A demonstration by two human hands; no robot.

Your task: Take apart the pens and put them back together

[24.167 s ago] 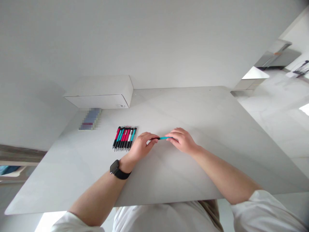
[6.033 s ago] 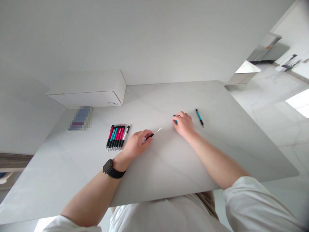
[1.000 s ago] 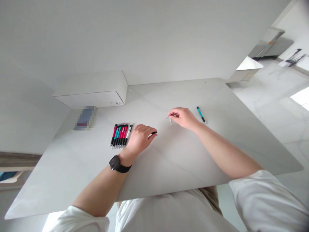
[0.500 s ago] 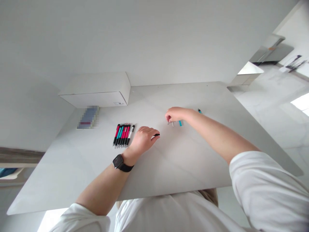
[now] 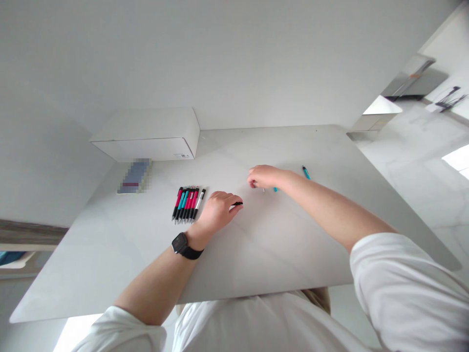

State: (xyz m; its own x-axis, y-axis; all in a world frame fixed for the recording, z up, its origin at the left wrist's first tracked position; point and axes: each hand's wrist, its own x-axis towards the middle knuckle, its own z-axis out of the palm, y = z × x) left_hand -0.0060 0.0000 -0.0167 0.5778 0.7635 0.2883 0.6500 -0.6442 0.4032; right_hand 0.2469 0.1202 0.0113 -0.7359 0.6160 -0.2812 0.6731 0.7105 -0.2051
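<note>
My left hand (image 5: 219,211) is closed, with a short black pen part (image 5: 238,204) pinched between thumb and fingers. To its left lies a row of several pens (image 5: 186,204) in red, teal and white, with black grips, side by side and tips toward me. My right hand (image 5: 264,176) is low over the table, its fingertips pinched round a small silvery piece (image 5: 255,185) too small to identify. Just behind that hand, a thin whitish stick (image 5: 263,190) and a teal tube (image 5: 275,189) are partly hidden by the hand and wrist. Beyond the right forearm lies a teal pen (image 5: 306,172), partly covered.
On the pale table (image 5: 286,249), a white box (image 5: 146,146) stands against the wall at the back left. A blurred-out blue item (image 5: 134,176) lies before it. A black watch (image 5: 179,243) is on my left wrist. The table's front edge runs close to my body.
My right hand has shifted slightly left and toward me, its fingers now closed on the small silvery piece. More of the teal pen shows beyond the forearm. My left hand has stayed put.
</note>
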